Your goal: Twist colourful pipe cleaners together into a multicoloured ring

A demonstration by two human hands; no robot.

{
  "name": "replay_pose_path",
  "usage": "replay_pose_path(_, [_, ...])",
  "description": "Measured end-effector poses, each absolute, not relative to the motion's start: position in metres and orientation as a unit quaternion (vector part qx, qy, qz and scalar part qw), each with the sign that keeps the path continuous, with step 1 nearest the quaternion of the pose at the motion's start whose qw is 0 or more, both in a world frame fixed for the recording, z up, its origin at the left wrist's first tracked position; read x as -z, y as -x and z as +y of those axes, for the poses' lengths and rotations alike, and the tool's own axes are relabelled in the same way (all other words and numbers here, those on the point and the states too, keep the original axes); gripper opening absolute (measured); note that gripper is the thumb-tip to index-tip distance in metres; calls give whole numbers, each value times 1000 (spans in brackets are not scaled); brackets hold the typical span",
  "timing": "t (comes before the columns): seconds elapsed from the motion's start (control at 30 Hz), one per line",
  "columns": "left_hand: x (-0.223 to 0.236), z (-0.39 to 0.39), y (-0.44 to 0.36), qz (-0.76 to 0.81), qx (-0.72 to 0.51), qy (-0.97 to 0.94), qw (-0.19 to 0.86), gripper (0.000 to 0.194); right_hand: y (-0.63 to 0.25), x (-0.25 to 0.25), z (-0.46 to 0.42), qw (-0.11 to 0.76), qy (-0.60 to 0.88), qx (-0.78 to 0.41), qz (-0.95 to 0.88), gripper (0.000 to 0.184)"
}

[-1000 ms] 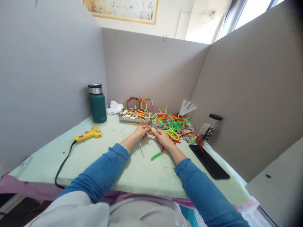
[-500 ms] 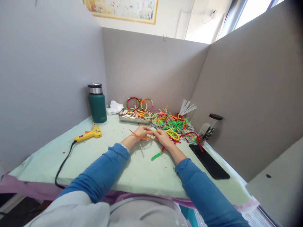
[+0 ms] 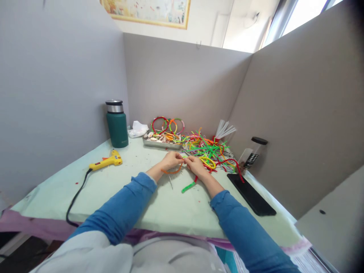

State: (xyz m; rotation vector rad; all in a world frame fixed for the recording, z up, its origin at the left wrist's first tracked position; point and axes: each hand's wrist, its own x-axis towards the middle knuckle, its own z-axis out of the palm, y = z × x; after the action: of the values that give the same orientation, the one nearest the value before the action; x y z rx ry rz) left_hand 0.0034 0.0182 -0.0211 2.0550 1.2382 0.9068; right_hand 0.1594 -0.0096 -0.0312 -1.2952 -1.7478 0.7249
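Note:
My left hand (image 3: 170, 160) and my right hand (image 3: 195, 164) meet at the middle of the table, fingers pinched together. Between them runs an orange pipe cleaner (image 3: 171, 171), which curves down below my left hand. Both hands grip it near the same spot. A short green pipe cleaner piece (image 3: 188, 187) and a red piece (image 3: 195, 178) lie just below my right hand. A thin metal tool (image 3: 170, 182) lies on the table under my left wrist. A heap of coloured pipe cleaners (image 3: 209, 149) lies right behind my hands.
A yellow glue gun (image 3: 106, 162) with a black cord lies at the left. A green flask (image 3: 116, 124) stands at the back left beside a metal tray (image 3: 159, 143) of shells. A black phone (image 3: 251, 194) and a clear jar (image 3: 251, 153) are at the right. Grey partitions enclose the table.
The orange pipe cleaner's free end has swung from above my left hand round to below it, now curling under the hand. Both hands stayed at the same spot.

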Motion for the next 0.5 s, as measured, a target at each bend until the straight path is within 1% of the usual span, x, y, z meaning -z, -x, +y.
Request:
replay_pose_path(0.23, [17,12,-4,475,-326,-782,237,29,-158,30,-11,411,514,-300,-691,29])
replay_pose_path(0.5, [10,5,-6,498,-307,-798,148,23,-159,31,-9,402,515,-299,-696,31])
